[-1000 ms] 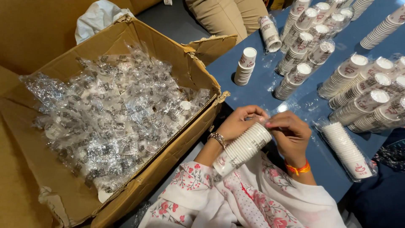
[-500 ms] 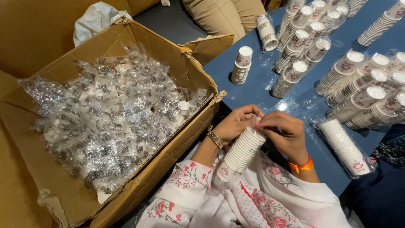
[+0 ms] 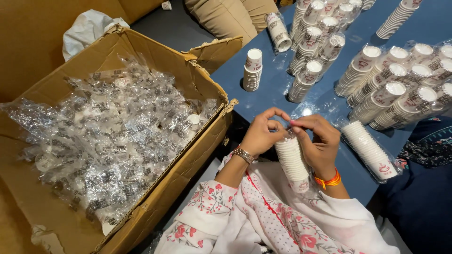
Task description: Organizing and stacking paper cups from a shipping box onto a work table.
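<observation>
A stack of white paper cups [image 3: 292, 161] in a clear plastic sleeve stands nearly upright against my lap. My left hand [image 3: 262, 133], with a metal watch at the wrist, and my right hand [image 3: 317, 140], with an orange thread band at the wrist, both pinch the plastic at the stack's top end. The fingertips of the two hands meet there.
A large open cardboard box [image 3: 155, 207] full of clear-wrapped cup stacks [image 3: 108, 136] sits at my left. On the blue table [image 3: 278, 96] stand a short cup stack [image 3: 253, 69], several tall stacks [image 3: 391, 91], and a wrapped stack lying flat [image 3: 370, 149]. Another person's legs [image 3: 226, 14] are beyond.
The cup stack has swung from lying slanted across my lap to nearly upright. Both hands have shifted up to its top end.
</observation>
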